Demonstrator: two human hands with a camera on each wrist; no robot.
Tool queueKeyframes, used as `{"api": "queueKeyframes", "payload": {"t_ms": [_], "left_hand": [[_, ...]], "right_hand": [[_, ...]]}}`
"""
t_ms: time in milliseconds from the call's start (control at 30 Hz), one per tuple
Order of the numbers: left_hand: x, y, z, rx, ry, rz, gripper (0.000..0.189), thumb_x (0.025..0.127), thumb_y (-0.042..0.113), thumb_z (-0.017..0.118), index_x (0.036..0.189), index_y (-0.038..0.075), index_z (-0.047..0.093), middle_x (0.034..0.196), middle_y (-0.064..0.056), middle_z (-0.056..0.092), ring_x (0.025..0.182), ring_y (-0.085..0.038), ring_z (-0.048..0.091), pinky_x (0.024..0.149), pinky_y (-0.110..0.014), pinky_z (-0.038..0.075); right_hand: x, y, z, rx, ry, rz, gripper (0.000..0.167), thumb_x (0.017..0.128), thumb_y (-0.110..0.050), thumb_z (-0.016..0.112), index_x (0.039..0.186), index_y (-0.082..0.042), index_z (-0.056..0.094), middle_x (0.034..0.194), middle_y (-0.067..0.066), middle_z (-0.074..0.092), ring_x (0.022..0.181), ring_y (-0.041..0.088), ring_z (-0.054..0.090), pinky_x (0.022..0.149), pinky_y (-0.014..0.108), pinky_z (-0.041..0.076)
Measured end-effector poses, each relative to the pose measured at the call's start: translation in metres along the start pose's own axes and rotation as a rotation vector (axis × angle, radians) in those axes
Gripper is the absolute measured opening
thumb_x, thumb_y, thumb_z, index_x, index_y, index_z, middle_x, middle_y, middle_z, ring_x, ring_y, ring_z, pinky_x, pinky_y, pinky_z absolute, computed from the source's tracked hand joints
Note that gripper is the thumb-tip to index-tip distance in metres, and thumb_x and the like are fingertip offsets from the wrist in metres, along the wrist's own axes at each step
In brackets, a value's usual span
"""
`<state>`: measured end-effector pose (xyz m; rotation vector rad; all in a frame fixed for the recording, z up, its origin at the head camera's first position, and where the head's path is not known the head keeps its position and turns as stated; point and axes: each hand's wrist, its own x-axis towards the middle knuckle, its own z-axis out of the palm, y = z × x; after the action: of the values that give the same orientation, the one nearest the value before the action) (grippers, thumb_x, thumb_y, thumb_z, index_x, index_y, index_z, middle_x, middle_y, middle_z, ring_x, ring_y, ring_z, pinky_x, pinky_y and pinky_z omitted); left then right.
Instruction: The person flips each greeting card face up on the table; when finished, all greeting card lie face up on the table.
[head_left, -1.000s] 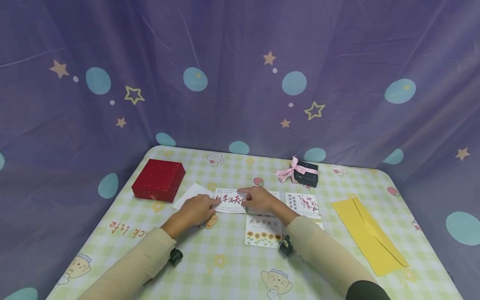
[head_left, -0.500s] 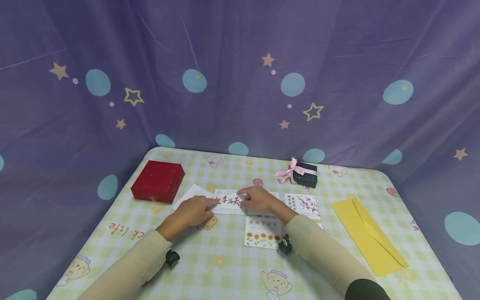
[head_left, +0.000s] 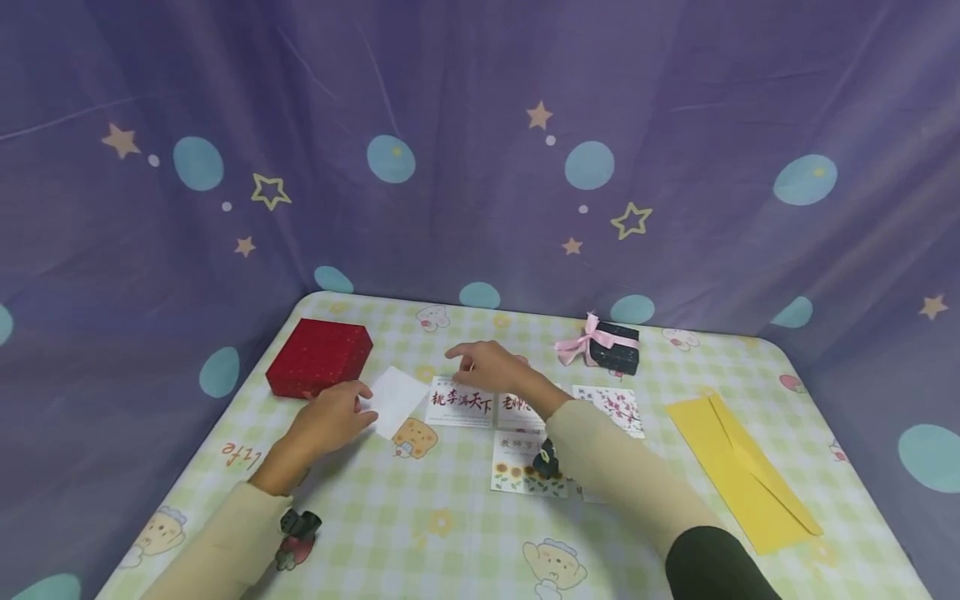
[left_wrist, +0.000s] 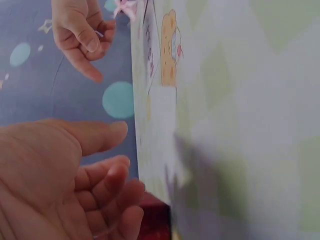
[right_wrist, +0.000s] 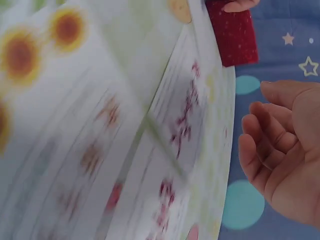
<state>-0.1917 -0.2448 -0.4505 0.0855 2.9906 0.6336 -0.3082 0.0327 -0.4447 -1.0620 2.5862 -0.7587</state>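
Observation:
My left hand (head_left: 330, 421), fingers loosely bent and thumb apart, is right at the near-left edge of a plain white card (head_left: 397, 400). In the left wrist view nothing lies between its thumb and fingers (left_wrist: 102, 182). My right hand (head_left: 487, 367) hovers palm-down over the far edge of a card with large red lettering (head_left: 459, 406). The right wrist view shows its fingers (right_wrist: 270, 135) loosely curled around nothing. Right of that card lies another lettered card (head_left: 516, 412), partly under my wrist. Below it, a sunflower card (head_left: 517, 479) is partly covered by my sleeve.
A red box (head_left: 318, 358) stands at the back left, close to my left fingers. Farther right are a card with pink blossoms (head_left: 622, 411) and a small black box (head_left: 618, 354) with a pink bow. A yellow envelope (head_left: 742, 475) lies at the right.
Both hands have come off the red-lettered card. My left hand has moved left to the plain white card; my right hand has lifted slightly toward the back.

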Motion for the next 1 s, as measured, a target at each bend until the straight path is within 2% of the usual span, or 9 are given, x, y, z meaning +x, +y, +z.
{"api": "queueKeyframes", "payload": {"t_ms": [167, 367, 467, 600, 667, 767, 867, 1000], "left_hand": [[-0.008, -0.019, 0.003, -0.011, 0.039, -0.068, 0.038, 0.092, 0.027, 0.072, 0.115, -0.002, 0.064, 0.098, -0.014, 0.063, 0.092, -0.027, 0.06, 0.08, -0.05, 0.052], [-0.009, -0.025, 0.019, -0.025, 0.027, -0.121, 0.049, 0.092, 0.031, 0.071, 0.12, -0.008, 0.06, 0.112, -0.025, 0.064, 0.107, -0.04, 0.061, 0.09, -0.057, 0.051], [-0.01, -0.022, 0.028, -0.008, 0.024, -0.172, 0.055, 0.091, 0.034, 0.072, 0.123, -0.007, 0.059, 0.119, -0.028, 0.063, 0.111, -0.043, 0.06, 0.089, -0.059, 0.051], [-0.011, -0.016, 0.033, 0.014, 0.035, -0.213, 0.059, 0.089, 0.039, 0.074, 0.122, -0.007, 0.058, 0.117, -0.026, 0.061, 0.106, -0.042, 0.06, 0.084, -0.059, 0.052], [-0.011, -0.012, 0.032, 0.03, 0.044, -0.22, 0.058, 0.088, 0.04, 0.075, 0.118, -0.007, 0.058, 0.113, -0.026, 0.061, 0.102, -0.041, 0.06, 0.08, -0.058, 0.053], [-0.012, -0.01, 0.029, 0.054, 0.054, -0.239, 0.054, 0.087, 0.039, 0.076, 0.111, -0.006, 0.058, 0.107, -0.025, 0.061, 0.098, -0.041, 0.061, 0.075, -0.056, 0.053], [-0.013, -0.01, 0.027, 0.062, 0.056, -0.258, 0.053, 0.086, 0.038, 0.078, 0.107, -0.007, 0.059, 0.104, -0.026, 0.061, 0.096, -0.041, 0.061, 0.071, -0.055, 0.053], [-0.012, -0.011, 0.024, 0.043, 0.044, -0.276, 0.055, 0.085, 0.039, 0.078, 0.107, -0.008, 0.059, 0.1, -0.026, 0.061, 0.092, -0.04, 0.061, 0.07, -0.053, 0.052]], "right_hand": [[0.025, -0.017, 0.013, 0.015, -0.016, -0.04, 0.047, 0.097, -0.02, 0.067, 0.142, -0.007, 0.058, 0.105, 0.004, 0.076, 0.092, 0.016, 0.07, 0.084, 0.029, 0.055], [0.05, -0.026, 0.04, -0.002, -0.027, 0.055, 0.052, 0.094, -0.025, 0.072, 0.142, -0.01, 0.058, 0.105, 0.001, 0.074, 0.085, 0.007, 0.064, 0.084, 0.024, 0.052], [0.056, -0.029, 0.052, -0.065, -0.033, 0.116, 0.058, 0.091, -0.027, 0.076, 0.143, -0.011, 0.057, 0.102, 0.004, 0.073, 0.085, 0.011, 0.062, 0.088, 0.026, 0.052], [0.06, -0.033, 0.063, -0.188, -0.051, 0.195, 0.063, 0.088, -0.033, 0.079, 0.144, -0.015, 0.057, 0.118, 0.007, 0.07, 0.105, 0.018, 0.063, 0.101, 0.03, 0.049], [0.061, -0.037, 0.065, -0.218, -0.061, 0.217, 0.062, 0.089, -0.034, 0.078, 0.145, -0.017, 0.056, 0.13, 0.006, 0.065, 0.118, 0.02, 0.061, 0.108, 0.033, 0.046], [0.064, -0.044, 0.067, -0.198, -0.092, 0.224, 0.061, 0.093, -0.029, 0.075, 0.147, -0.017, 0.053, 0.139, 0.007, 0.063, 0.129, 0.022, 0.058, 0.113, 0.035, 0.043], [0.066, -0.051, 0.068, -0.219, -0.122, 0.211, 0.06, 0.095, -0.026, 0.073, 0.15, -0.017, 0.051, 0.141, 0.007, 0.061, 0.131, 0.023, 0.057, 0.114, 0.036, 0.043], [0.067, -0.056, 0.069, -0.263, -0.13, 0.235, 0.06, 0.095, -0.029, 0.072, 0.15, -0.021, 0.05, 0.14, 0.01, 0.057, 0.126, 0.024, 0.057, 0.109, 0.038, 0.047]]}}
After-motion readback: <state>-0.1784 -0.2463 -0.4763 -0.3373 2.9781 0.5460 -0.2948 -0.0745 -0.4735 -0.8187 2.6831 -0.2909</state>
